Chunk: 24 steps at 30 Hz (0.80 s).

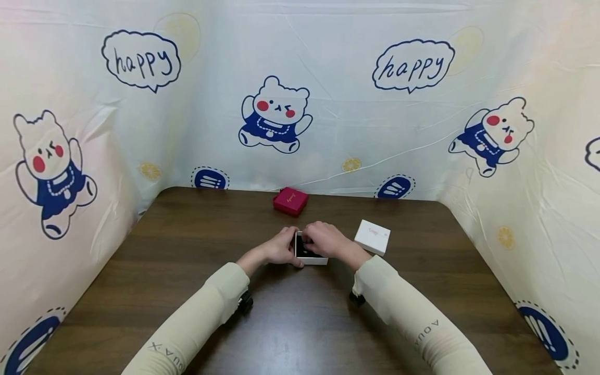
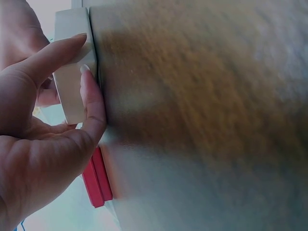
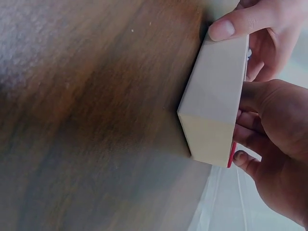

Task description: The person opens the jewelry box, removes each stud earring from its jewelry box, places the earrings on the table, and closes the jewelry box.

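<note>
A small open white box [image 1: 316, 261] with a black lining [image 1: 300, 253] sits on the wooden table. My left hand [image 1: 280, 247] grips its left side, with the thumb along the front wall in the head view. In the right wrist view that thumb presses on a corner of the white box [image 3: 216, 77]. My right hand [image 1: 325, 238] bends over the box from the right, fingers reaching down inside. A tiny shiny piece shows on the black lining beside these fingers. The right fingertips are hidden, so I cannot tell what they hold.
A white lid [image 1: 373, 237] with faint pink lettering lies to the right of the box. Farther back stands a closed red box [image 1: 290, 201] with gold lettering. Printed cloth [image 1: 328, 120] hangs behind and beside the brown table [image 1: 290, 323].
</note>
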Each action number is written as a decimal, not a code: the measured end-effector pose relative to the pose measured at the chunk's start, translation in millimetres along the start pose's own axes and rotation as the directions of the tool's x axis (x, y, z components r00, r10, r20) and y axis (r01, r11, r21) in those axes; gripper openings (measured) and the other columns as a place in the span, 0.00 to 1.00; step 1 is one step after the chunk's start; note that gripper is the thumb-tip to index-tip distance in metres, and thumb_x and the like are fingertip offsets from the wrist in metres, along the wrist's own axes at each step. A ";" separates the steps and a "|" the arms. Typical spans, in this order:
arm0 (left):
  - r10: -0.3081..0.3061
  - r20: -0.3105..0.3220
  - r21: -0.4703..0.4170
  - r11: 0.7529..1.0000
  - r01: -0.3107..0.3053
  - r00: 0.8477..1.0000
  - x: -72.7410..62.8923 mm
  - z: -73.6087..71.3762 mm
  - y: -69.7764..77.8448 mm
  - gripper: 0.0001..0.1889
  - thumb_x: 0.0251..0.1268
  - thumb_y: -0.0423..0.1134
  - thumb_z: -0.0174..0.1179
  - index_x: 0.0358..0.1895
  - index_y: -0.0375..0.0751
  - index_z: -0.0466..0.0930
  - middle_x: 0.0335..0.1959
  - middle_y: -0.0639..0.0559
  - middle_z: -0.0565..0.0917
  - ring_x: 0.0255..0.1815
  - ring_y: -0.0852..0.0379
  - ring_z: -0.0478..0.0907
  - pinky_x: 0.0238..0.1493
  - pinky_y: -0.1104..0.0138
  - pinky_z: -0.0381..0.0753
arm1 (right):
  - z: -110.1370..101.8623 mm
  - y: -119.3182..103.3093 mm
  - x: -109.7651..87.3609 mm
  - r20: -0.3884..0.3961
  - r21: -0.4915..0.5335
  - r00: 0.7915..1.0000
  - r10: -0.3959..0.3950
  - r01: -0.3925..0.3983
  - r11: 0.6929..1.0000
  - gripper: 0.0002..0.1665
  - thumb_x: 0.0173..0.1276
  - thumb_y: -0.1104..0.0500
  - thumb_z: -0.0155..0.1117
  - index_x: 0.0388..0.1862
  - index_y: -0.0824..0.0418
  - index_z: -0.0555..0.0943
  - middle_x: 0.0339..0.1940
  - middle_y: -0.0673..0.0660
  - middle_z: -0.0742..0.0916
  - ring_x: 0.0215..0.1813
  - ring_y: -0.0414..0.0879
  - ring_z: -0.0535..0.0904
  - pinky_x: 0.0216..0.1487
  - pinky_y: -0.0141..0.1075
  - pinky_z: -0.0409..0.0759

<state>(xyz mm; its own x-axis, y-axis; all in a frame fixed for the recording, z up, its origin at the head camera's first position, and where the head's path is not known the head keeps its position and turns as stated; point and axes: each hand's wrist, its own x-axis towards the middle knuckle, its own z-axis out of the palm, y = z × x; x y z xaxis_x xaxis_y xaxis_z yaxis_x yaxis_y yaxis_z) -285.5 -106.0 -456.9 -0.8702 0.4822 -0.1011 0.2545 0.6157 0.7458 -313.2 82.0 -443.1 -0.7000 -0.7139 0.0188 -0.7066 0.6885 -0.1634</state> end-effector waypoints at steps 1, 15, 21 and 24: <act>-0.002 0.000 -0.001 1.000 0.002 1.000 -0.1 0.1 0.2 0.50 0.47 0.37 0.81 0.73 0.29 0.61 0.65 0.34 0.67 0.58 0.46 0.68 0.62 0.56 0.69 | 0.3 0.2 -0.1 0.000 0.005 1.000 0.003 -0.003 1.000 0.04 0.69 0.61 0.71 0.33 0.55 0.86 0.32 0.49 0.85 0.33 0.42 0.78 0.39 0.39 0.80; 0.008 0.005 -0.034 0.999 -0.007 1.000 0.9 -0.3 -0.9 0.45 0.47 0.36 0.82 0.68 0.32 0.65 0.59 0.38 0.67 0.49 0.50 0.70 0.49 0.63 0.72 | 2.9 1.3 -1.3 -0.036 0.030 0.999 0.009 -0.008 1.000 0.05 0.68 0.61 0.72 0.32 0.56 0.86 0.27 0.49 0.83 0.30 0.42 0.76 0.36 0.37 0.78; 0.004 0.006 -0.040 0.999 -0.004 1.000 0.9 -0.2 -1.4 0.44 0.48 0.36 0.81 0.68 0.32 0.65 0.59 0.38 0.67 0.48 0.50 0.70 0.49 0.63 0.73 | 3.5 1.1 -1.4 -0.053 0.044 0.999 0.006 -0.004 0.999 0.06 0.69 0.60 0.71 0.32 0.56 0.85 0.26 0.49 0.83 0.29 0.42 0.76 0.34 0.36 0.78; 0.001 0.008 -0.038 0.999 -0.001 1.000 1.2 -0.5 -1.6 0.45 0.48 0.36 0.81 0.69 0.32 0.65 0.60 0.37 0.67 0.49 0.50 0.70 0.49 0.63 0.72 | 2.8 1.2 -1.2 -0.049 0.059 0.999 0.006 -0.003 0.998 0.05 0.70 0.60 0.70 0.33 0.58 0.85 0.26 0.49 0.83 0.29 0.42 0.76 0.35 0.36 0.78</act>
<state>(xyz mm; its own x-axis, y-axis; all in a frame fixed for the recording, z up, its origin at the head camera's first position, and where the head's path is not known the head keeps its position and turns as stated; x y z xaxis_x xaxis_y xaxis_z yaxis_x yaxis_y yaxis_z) -287.2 -106.8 -457.9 -0.8663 0.4882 -0.1057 0.2393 0.5913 0.7701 -312.9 83.4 -446.0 -0.7085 -0.7026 0.0663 -0.6971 0.6821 -0.2210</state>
